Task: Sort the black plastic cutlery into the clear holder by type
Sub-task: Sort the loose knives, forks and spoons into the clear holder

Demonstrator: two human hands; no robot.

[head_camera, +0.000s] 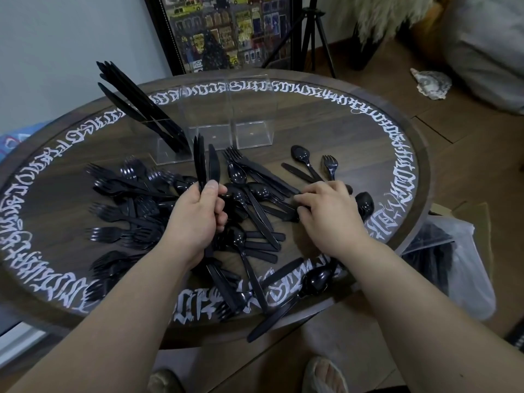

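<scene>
Left hand (198, 211) grips three knives (204, 163); holder (215, 120) has three compartments.

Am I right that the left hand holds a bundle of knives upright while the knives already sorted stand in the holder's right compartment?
Not quite. The head view shows the sorted knives standing in the left compartment of the clear holder; its middle and right compartments look empty. The rest holds: the left hand grips a bundle of knives upright.

We see a framed picture (224, 32) against the wall, a tripod (314, 32) beside it, and a seashell (431, 83) on the floor.
</scene>
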